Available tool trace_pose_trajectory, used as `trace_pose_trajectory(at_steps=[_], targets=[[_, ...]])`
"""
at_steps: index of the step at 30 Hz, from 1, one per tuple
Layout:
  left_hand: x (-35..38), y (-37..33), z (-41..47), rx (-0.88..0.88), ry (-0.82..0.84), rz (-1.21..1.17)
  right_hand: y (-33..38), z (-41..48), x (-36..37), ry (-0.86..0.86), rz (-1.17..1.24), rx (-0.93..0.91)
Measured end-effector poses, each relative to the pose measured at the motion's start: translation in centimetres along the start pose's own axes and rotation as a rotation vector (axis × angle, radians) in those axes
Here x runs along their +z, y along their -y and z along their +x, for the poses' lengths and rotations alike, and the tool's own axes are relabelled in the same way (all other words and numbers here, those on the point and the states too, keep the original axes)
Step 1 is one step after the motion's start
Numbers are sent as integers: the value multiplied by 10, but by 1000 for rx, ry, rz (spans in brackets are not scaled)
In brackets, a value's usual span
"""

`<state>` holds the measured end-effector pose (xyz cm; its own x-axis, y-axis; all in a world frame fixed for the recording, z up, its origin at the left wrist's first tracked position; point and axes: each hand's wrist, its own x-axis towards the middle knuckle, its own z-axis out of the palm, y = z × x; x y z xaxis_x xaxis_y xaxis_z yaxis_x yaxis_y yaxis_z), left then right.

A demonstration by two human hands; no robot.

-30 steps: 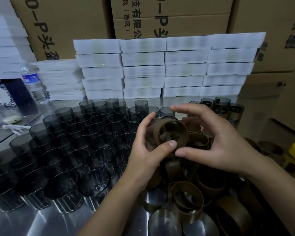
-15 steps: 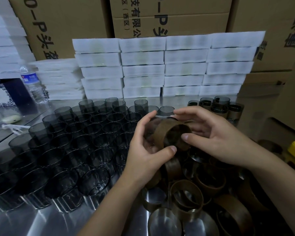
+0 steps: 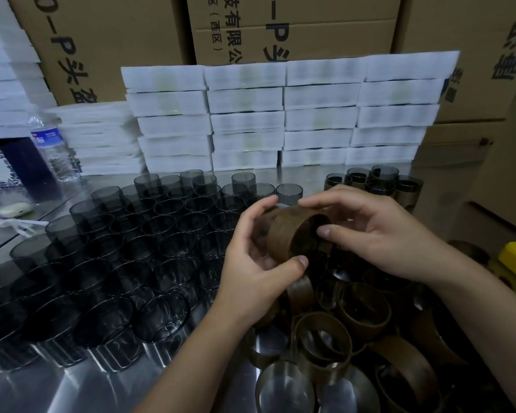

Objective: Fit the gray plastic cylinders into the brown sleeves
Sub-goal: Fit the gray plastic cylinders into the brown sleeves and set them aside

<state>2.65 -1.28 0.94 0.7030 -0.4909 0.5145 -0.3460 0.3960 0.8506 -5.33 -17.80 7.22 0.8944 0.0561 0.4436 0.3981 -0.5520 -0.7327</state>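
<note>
Brown cylindrical sleeve [image 3: 286,234] is held above the desk [image 3: 72,391], axis near level, mouth toward the right hand [image 3: 379,234] pinching its rim; the left hand [image 3: 259,272] grips the opposite end, where the gray plastic cylinder [image 3: 259,239] apparently enters.

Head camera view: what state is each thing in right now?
Brown sleeve: tilted, gripped by both hands.
Left hand: curled round the sleeve.
Right hand: pinches the sleeve's rim.
Gray cylinders: upright in rows, bare.
Loose sleeves: heaped, lying every way.
Sleeved cylinders: upright, grouped at the back.
Water bottle: upright.
Foam trays: stacked.
</note>
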Motion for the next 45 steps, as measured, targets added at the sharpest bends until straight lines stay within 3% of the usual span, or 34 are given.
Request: trace_pose_trajectory(at_steps=[10,20,45], targets=[[-2,-7,1,-222,60,-180,4,4,-7,23,106,126],[-1,-15,3,-253,63,-328,-3,3,-5,111,174,196],[-3,-13,7,-268,111,-384,-10,8,5,26,306,252]])
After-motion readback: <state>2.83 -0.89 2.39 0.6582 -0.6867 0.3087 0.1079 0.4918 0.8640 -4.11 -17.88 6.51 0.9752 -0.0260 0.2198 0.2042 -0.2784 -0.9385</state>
